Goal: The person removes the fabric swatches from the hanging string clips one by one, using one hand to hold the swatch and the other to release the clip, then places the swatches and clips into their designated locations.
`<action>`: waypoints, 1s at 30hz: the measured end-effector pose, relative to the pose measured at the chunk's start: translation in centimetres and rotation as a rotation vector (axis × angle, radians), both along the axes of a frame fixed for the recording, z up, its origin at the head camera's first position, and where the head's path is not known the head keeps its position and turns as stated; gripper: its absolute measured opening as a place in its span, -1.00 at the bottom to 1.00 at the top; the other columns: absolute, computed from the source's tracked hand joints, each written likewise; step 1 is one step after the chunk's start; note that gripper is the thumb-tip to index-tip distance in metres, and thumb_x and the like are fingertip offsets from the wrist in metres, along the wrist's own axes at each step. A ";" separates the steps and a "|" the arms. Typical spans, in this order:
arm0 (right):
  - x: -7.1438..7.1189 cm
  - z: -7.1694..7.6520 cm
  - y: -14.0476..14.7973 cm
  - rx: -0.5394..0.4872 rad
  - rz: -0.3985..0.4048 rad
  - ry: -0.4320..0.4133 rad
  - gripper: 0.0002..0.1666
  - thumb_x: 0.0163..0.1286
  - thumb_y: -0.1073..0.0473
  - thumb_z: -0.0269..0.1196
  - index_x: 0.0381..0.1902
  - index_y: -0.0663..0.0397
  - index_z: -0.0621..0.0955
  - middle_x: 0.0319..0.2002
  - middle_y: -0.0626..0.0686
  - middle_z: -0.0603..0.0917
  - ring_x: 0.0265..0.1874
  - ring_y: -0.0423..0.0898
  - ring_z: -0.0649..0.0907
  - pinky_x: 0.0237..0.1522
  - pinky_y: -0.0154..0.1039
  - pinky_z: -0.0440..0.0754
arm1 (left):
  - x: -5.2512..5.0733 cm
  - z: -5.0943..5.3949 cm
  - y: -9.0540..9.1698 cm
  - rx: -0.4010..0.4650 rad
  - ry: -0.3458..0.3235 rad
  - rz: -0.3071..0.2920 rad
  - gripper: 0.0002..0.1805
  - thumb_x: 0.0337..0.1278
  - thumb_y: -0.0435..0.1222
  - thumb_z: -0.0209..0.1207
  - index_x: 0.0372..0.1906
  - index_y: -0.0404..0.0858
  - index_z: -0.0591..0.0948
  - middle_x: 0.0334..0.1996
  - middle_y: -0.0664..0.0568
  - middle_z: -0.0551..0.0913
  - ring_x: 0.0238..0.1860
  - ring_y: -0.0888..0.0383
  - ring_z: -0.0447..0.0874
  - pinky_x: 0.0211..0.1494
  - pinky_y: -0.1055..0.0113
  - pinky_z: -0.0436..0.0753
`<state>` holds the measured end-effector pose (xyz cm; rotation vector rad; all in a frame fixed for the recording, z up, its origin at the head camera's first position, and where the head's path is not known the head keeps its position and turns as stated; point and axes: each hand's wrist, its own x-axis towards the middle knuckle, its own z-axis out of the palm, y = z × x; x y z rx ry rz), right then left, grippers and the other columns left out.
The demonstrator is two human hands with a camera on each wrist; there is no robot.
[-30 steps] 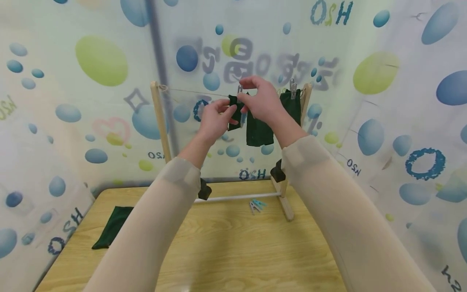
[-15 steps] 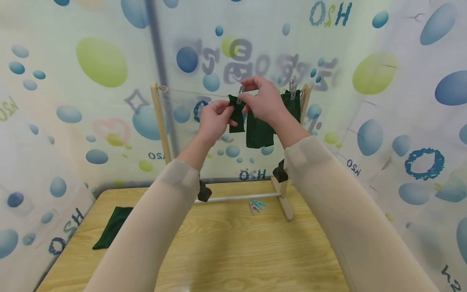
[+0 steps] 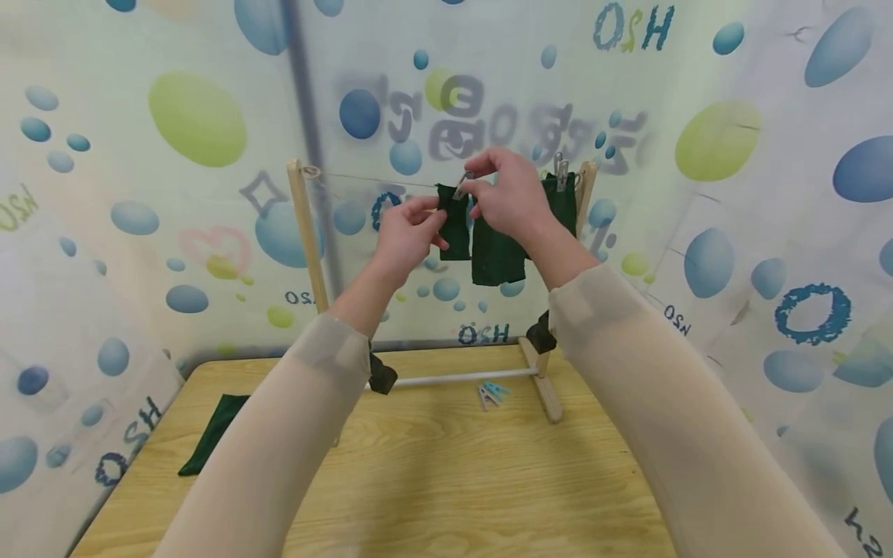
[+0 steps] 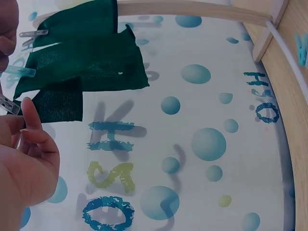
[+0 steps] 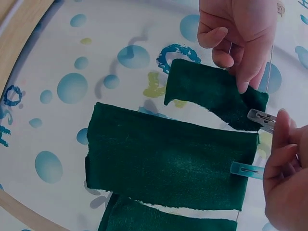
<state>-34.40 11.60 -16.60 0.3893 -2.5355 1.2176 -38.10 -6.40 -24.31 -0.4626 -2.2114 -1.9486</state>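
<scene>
In the head view my left hand (image 3: 405, 242) pinches the upper left part of a small dark green cloth (image 3: 456, 236), which hangs at a string line (image 3: 370, 180). Its thumb presses on the cloth's face in the right wrist view. My right hand (image 3: 511, 194) grips a grey clothespin (image 5: 261, 118) whose tip sits over the cloth's top edge. Just beside it, a larger green cloth (image 5: 168, 156) hangs from the line by a blue clothespin (image 5: 245, 170). Another green cloth (image 3: 563, 203) hangs at the right end, with grey clothespins (image 3: 561, 173) on it.
Two wooden posts (image 3: 307, 232) hold the line, with a white bar (image 3: 453, 378) low between them. Loose clothespins (image 3: 492, 393) lie on the wooden table (image 3: 446, 480). A folded green cloth (image 3: 212, 435) lies at the table's left. A patterned curtain (image 3: 446, 310) stands behind.
The grey clothespin has gone from nearly upright to leaning right, and has come down onto the cloth's top edge. The small cloth now hangs flatter and a little lower. Both forearms have shifted slightly outward.
</scene>
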 end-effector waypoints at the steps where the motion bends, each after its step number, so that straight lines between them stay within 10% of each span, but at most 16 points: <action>1: 0.1 -0.1 0.1 -0.001 -0.002 0.012 -0.61 0.73 0.11 0.23 0.39 0.07 0.60 0.29 0.09 0.66 -0.10 0.19 0.83 -0.03 -0.17 0.73 | 0.1 0.0 -0.1 -0.002 -0.010 -0.007 -0.53 0.70 -0.18 0.19 0.53 -0.18 0.58 0.24 -0.14 0.78 -0.44 0.22 0.75 -0.40 0.45 0.48; 30: 4.0 -3.5 4.8 -0.145 0.038 0.135 -0.60 0.71 0.15 0.25 0.38 0.14 0.56 0.24 0.14 0.62 -0.51 -0.08 0.68 -0.46 -0.25 0.44 | 3.7 -2.1 -1.8 -0.027 -0.135 -0.152 -0.62 0.72 -0.15 0.16 0.43 -0.03 0.70 0.21 0.00 0.67 -0.27 0.07 0.68 -0.31 0.47 0.52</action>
